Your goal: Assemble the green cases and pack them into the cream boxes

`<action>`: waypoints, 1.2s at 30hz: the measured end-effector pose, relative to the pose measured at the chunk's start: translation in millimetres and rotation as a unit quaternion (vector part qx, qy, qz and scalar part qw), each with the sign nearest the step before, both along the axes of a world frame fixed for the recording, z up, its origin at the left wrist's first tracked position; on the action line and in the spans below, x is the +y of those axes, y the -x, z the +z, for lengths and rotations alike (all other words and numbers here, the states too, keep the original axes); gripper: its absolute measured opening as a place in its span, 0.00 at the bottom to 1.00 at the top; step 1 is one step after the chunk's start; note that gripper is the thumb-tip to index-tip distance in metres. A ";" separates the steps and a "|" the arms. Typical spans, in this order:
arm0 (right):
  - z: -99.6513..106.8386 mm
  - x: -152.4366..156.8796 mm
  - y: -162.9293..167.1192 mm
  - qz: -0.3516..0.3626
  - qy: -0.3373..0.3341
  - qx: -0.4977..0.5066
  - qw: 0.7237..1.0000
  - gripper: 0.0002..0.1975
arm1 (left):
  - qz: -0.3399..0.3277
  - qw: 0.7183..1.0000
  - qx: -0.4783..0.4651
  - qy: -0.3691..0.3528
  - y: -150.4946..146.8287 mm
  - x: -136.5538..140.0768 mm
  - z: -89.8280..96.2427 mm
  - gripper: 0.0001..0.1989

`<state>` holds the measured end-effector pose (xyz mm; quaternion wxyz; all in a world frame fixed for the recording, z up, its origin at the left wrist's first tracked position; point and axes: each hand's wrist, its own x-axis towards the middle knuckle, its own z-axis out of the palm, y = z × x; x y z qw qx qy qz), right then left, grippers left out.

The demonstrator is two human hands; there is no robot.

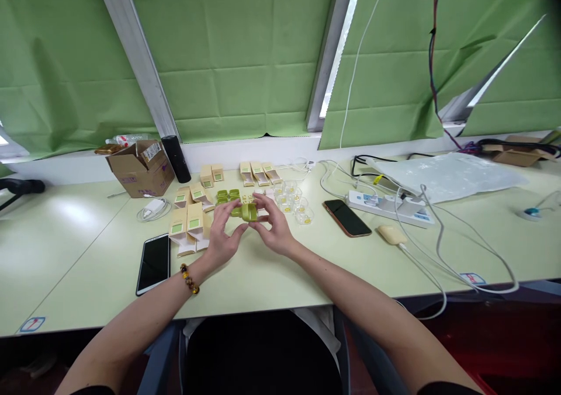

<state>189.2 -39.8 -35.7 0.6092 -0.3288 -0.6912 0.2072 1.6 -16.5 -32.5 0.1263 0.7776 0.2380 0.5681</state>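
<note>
My left hand (222,234) and my right hand (275,228) meet over the table, fingers curled round a small olive-green plastic case (249,212). The fingers cover part of its edges, so its full shape is hidden. Just behind my left fingers sit several matching green plastic pieces (228,196). Small pale yellow pieces (246,198) lie beyond the held case. Several clear plastic containers with yellow spots (302,212) stand to the right of my right hand. Cream paper boxes with green labels (195,221), some with flaps open, are left of my left hand.
A black-screened phone (153,263) lies at the left, another phone (347,218) at the right. Beyond are a power strip (390,209) with white cables, a cream earbud case (391,235), a cardboard box (142,170), a black cylinder (176,158) and plastic wrap (451,176).
</note>
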 end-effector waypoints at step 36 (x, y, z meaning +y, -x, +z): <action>-0.9 1.0 3.0 0.070 0.049 0.024 0.996 0.19 | -0.020 0.998 0.014 0.051 -2.4 2.4 -2.5 0.20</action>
